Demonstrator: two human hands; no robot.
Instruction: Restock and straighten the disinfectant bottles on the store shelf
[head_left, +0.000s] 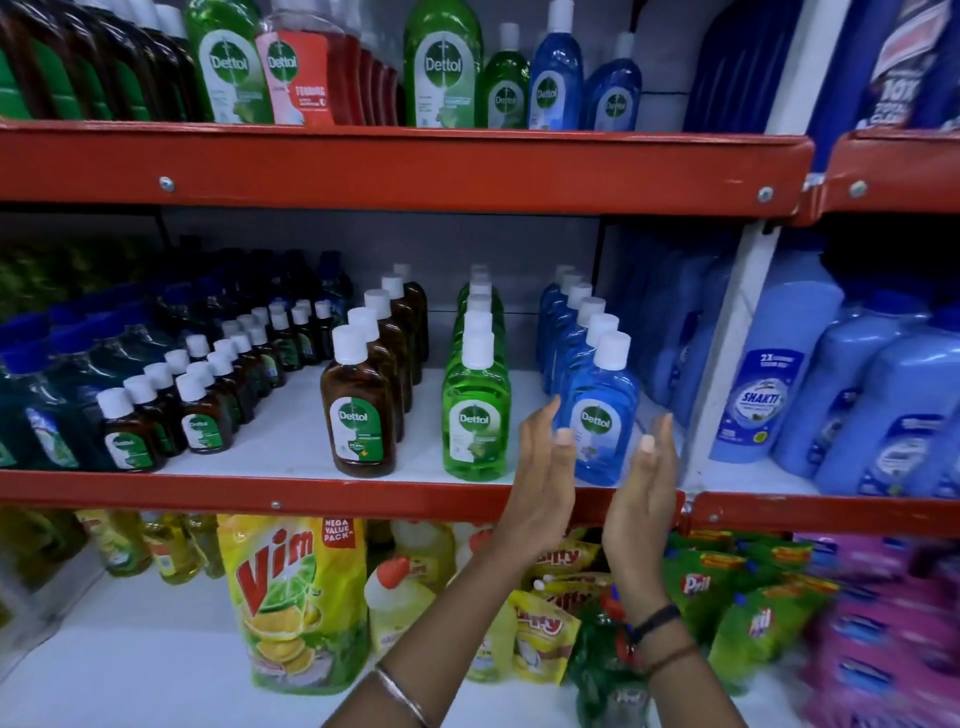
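On the middle shelf (291, 457) stand rows of Dettol bottles with white caps. The front blue bottle (602, 415) heads a row of blue ones at the right. My left hand (543, 478) is flat and open against its left side, fingertips touching the bottle. My right hand (647, 488) is open just to the bottle's right, palm facing it, slightly apart from it. A green bottle row (475, 410) and a brown bottle row (358, 410) stand to the left, each in a straight line. Several small brown bottles (156, 415) sit further left.
A red shelf edge (363, 166) runs above, carrying larger Dettol bottles (441, 62). Big blue Shakti jugs (769, 374) fill the bay on the right beyond a white upright (727, 332). Below are a Vim pouch (291, 597), yellow bottles and green Pril pouches (727, 587).
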